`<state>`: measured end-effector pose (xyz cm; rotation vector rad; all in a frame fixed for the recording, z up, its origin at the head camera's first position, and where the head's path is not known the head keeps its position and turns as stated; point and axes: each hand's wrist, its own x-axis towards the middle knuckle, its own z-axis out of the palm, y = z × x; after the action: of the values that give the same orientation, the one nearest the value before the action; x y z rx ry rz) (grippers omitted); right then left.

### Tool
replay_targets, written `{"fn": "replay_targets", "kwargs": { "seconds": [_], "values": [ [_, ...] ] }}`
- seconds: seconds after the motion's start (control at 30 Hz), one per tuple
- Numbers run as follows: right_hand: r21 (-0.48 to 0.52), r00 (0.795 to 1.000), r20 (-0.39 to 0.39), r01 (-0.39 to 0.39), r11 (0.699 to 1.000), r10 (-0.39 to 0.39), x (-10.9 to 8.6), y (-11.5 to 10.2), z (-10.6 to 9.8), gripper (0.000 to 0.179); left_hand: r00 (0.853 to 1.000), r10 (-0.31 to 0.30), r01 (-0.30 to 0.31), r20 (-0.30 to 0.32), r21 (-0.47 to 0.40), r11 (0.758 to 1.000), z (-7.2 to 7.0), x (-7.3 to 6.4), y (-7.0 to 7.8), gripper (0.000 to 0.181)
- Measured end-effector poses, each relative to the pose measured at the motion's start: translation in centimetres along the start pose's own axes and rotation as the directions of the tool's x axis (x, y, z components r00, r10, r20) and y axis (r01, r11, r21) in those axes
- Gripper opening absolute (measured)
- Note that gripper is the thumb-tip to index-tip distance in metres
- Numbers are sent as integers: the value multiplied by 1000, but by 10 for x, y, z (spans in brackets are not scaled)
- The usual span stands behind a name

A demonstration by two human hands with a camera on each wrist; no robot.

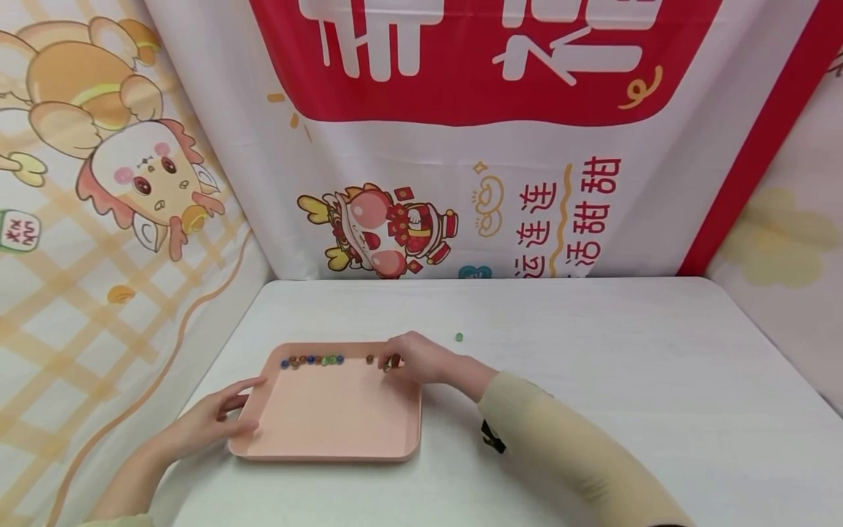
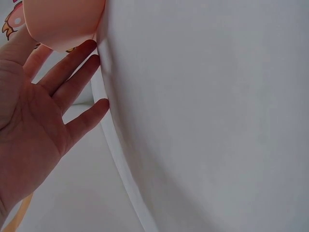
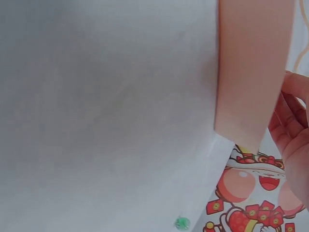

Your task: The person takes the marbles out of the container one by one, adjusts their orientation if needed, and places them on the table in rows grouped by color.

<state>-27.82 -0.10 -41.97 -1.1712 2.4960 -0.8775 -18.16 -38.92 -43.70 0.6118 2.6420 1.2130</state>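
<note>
Fingers on the left hand point(image 1: 200, 426) are spread apart, touching the left rim of the tray point(image 1: 329, 413). Right hand point(image 1: 420, 359) has its fingers curled at the tray's far right, and honestly I can't tell if they're clamped on anything: just a dark blur at the tips, and the tray wall covers them in the right wrist view. Printed cloth point(image 1: 408, 102) hangs behind, lettering cut off up top. White table point(image 1: 593, 351) next, with the pink tray on its left half, long axis running left to right; its far right corner is hidden by the hand, and both wrist views chop it off. Right sleeve point(image 1: 573, 454) has some black bit point(image 1: 492, 437) poking out underneath, no clue what. Row of marbles point(image 1: 311, 359), blue, brown and green, runs left-right along the tray's far wall. One brown marble point(image 1: 370, 359) sits apart, just beside the right fingertips. Green marble point(image 1: 459, 337) is out on the table, near the right hand.
</note>
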Motion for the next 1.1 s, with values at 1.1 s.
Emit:
{"fn": "replay_targets", "kwargs": {
  "seconds": [1.1],
  "values": [
    [13,995,-87,49,999,-48,-69,31,-44,17,999,-32,32,-13,65,997,0,-1,4,67]
  ]
}}
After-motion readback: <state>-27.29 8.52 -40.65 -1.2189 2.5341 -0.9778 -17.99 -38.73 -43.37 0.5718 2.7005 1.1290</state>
